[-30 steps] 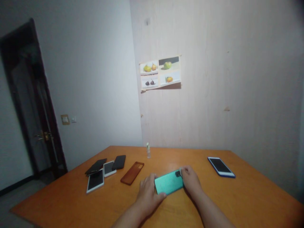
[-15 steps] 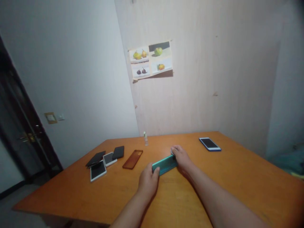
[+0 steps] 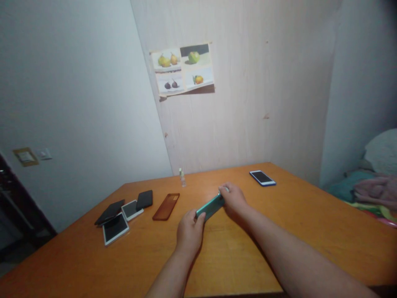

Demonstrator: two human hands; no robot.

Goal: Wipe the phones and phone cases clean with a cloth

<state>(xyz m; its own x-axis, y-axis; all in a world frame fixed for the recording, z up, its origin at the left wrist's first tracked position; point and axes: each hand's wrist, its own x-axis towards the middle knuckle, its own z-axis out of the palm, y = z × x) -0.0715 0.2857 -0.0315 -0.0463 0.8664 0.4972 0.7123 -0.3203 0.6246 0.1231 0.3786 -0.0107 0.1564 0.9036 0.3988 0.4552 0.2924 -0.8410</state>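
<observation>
Head view: I'm watching from afar as the left hand [image 3: 190, 232] is gripping the near end of the green phone [image 3: 210, 209] and the right hand [image 3: 234, 200] is grasping its far end, holding it tilted around mid-table. On the orange-brown table [image 3: 229, 260], a brown case [image 3: 161, 212] is lying left of the hands, and white phones [image 3: 115, 228] and black items [image 3: 144, 199] are clustering beyond it. A small bottle [image 3: 182, 178] is standing near the back edge; a blue-edged phone [image 3: 262, 178] is lying right. Fruit pictures [image 3: 182, 70] are hanging on the wall [image 3: 238, 128]; cloths [image 3: 376, 191] are heaping up at right.
</observation>
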